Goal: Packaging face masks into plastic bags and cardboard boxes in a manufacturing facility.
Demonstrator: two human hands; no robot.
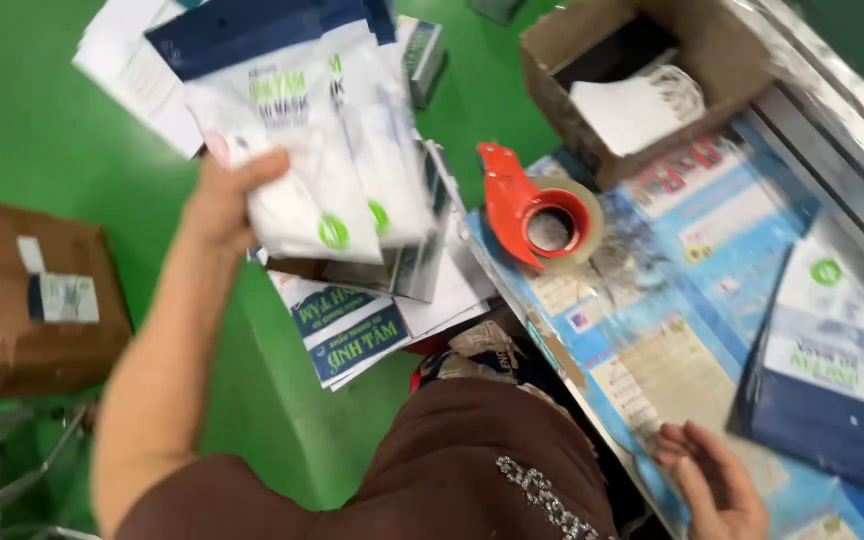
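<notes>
My left hand (224, 200) is raised over the green floor and grips a bunch of flat white and navy mask packets (302, 130) by their lower edge. My right hand (714, 480) rests with fingers spread on the poster-covered table (652, 340), holding nothing. Just right of it lies another white and navy packet (837, 370) on the table. A red tape dispenser (537, 210) with a roll of clear tape stands on the table's near corner, between my two hands.
An open cardboard box (722, 60) with white paper inside sits at the table's far end. A closed brown carton (22, 290) stands on the floor at left. More packets and printed boxes (352, 320) are stacked below my left hand.
</notes>
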